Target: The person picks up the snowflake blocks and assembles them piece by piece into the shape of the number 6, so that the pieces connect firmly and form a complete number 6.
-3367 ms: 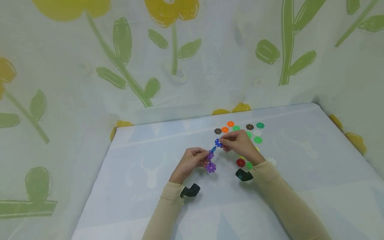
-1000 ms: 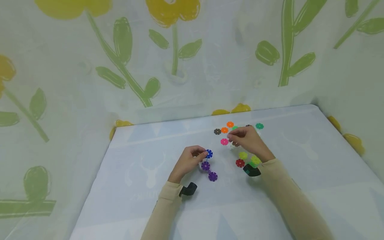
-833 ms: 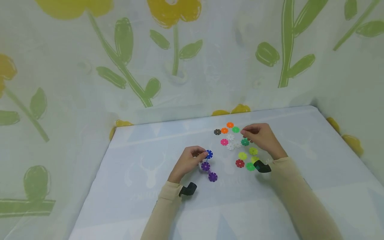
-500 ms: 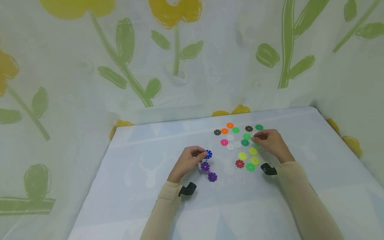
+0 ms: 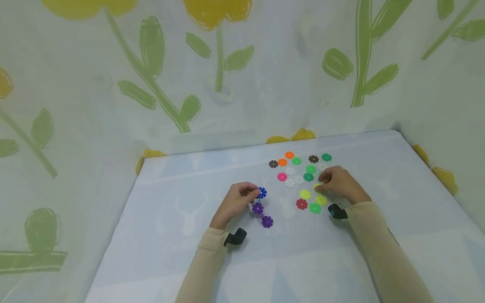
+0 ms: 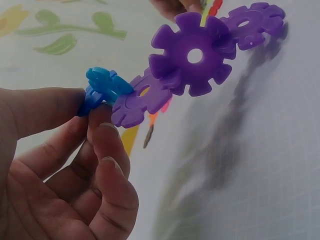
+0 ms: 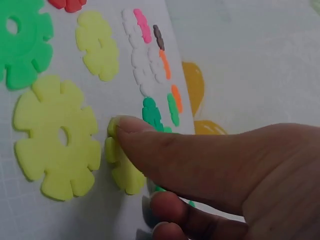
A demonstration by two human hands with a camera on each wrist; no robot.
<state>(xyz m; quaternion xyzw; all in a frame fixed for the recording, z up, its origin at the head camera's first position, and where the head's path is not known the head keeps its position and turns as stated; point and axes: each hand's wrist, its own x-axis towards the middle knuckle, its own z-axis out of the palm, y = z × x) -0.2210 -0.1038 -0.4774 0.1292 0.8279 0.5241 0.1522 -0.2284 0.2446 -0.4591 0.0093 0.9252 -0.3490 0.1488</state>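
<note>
In the head view my left hand (image 5: 235, 204) pinches a dark-blue snowflake disc (image 5: 262, 192) at one end of a linked chain. A light-blue disc (image 6: 109, 82) and several purple discs (image 6: 175, 47) are joined on from it, hanging above the table. My right hand (image 5: 341, 185) is low over the scattered discs. Its thumb touches a yellow snowflake disc (image 6: 172, 95) no further along the chain but among the loose ones; the right wrist view shows this yellow disc (image 7: 129, 172) partly covered by the thumb. The index finger is hidden there.
Loose snowflake discs lie right of centre: a red disc (image 5: 302, 204), a pink disc (image 5: 282, 177), orange, brown, white, green and other yellow ones. The table (image 5: 182, 269) backs onto a flower-patterned curtain (image 5: 265, 97). Black wrist mounts (image 5: 235, 237) stick out from both sleeves.
The blue disc, earlier between my right fingers, is now on the chain in my left hand. My right hand has moved right, then down towards me to a yellow disc.
</note>
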